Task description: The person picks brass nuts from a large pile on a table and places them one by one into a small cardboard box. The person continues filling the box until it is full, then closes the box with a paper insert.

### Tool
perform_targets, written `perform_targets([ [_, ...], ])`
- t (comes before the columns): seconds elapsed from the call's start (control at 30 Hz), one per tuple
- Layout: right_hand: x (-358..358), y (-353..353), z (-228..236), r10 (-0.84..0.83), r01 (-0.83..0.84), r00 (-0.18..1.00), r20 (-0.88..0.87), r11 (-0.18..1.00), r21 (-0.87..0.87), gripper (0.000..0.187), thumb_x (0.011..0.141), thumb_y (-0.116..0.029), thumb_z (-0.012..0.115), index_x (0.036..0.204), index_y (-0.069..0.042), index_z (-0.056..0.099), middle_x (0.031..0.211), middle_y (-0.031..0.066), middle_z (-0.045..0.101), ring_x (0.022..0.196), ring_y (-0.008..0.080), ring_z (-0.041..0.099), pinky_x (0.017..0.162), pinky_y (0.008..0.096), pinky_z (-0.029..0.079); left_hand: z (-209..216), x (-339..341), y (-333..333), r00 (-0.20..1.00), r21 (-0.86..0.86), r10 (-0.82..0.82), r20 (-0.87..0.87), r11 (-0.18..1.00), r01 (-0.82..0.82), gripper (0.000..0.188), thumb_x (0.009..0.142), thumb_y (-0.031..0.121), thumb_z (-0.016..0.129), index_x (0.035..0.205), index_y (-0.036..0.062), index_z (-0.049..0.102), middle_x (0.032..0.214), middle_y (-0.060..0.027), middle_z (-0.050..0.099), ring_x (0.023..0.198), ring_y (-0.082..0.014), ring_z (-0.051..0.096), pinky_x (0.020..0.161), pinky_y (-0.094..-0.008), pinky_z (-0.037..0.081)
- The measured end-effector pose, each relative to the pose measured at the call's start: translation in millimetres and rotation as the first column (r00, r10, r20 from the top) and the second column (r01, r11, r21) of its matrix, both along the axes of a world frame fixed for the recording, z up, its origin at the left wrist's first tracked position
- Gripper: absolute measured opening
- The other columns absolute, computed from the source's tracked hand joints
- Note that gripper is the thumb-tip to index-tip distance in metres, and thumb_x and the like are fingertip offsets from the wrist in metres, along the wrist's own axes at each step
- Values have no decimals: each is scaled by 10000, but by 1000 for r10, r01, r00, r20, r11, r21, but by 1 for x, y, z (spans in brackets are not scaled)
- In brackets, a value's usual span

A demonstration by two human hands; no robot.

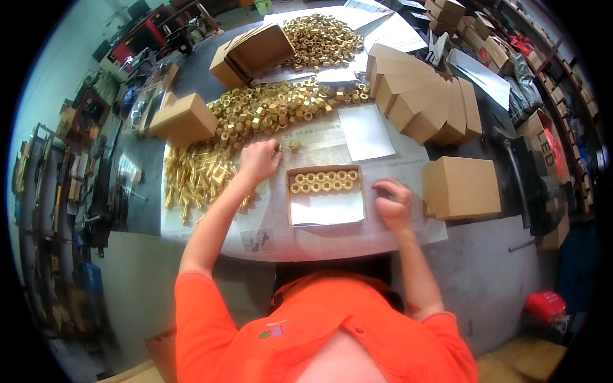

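Note:
My left hand (258, 159) is closed beside the heap of brass hex nuts (274, 108); what its curled fingers hold, if anything, is hidden. A single brass nut (294, 145) lies just right of it on the paper. In front of me is a shallow cardboard box (288, 207) with white paper inside and two rows of brass nuts (325, 180) standing in its far half. Close to the box's right side, my right hand (394, 203) is curled closed, and I cannot make out anything in it. Long brass fittings (198, 179) are heaped left of my left forearm.
Beyond the nuts, an open cardboard box (255, 54) lies tipped beside another nut pile (322, 41). A carton (185, 120) stands at left, another (461, 187) at right. Fanned cardboard boxes (421, 96) and a white sheet (366, 133) lie at far right. Shelves (54, 191) line the left.

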State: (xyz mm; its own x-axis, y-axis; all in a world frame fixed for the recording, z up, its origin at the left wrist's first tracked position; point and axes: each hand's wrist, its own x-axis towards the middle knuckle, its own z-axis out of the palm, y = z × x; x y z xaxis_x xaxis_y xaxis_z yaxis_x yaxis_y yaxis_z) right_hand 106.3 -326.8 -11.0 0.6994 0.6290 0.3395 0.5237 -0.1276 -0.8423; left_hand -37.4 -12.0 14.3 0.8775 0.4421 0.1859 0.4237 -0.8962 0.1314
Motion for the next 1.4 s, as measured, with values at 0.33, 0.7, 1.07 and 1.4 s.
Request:
perform_targets([
  [0.33, -3, 1, 3, -20, 20, 998, -52, 1000, 15, 263, 607, -36, 532, 827, 7, 669, 875, 145, 657, 842, 279, 618, 759, 315, 491, 24, 0, 1, 993, -230, 44, 108, 973, -18, 150, 775, 144, 671, 869, 28, 665, 712, -130, 661, 663, -261, 647, 613, -361, 502],
  [0.7, -2, 0, 7, -7, 10, 998, -69, 999, 35, 279, 582, -39, 560, 833, 18, 666, 897, 144, 658, 865, 265, 621, 779, 312, 495, 30, 25, -148, 853, -225, -518, 66, 825, 518, 144, 792, 193, 620, 860, 66, 615, 773, -101, 625, 717, -302, 636, 603, -419, 494],
  [1.07, -3, 1, 2, -26, 29, 998, -62, 999, 43, 283, 577, -17, 553, 834, 23, 665, 900, 140, 656, 854, 274, 623, 774, 302, 500, 10, 31, -158, 887, -141, -460, 39, 876, 461, 143, 815, 188, 595, 827, 47, 573, 683, -125, 627, 608, -318, 626, 549, -418, 488],
  [1.4, 0, 1, -2, -11, 10, 1000, 27, 999, 31, 268, 577, -25, 544, 819, 20, 650, 879, 154, 646, 838, 299, 614, 758, 323, 496, 13, 32, -151, 887, -152, -459, 47, 874, 461, 189, 818, 233, 622, 904, 67, 587, 658, -115, 638, 606, -301, 640, 548, -408, 494],
])
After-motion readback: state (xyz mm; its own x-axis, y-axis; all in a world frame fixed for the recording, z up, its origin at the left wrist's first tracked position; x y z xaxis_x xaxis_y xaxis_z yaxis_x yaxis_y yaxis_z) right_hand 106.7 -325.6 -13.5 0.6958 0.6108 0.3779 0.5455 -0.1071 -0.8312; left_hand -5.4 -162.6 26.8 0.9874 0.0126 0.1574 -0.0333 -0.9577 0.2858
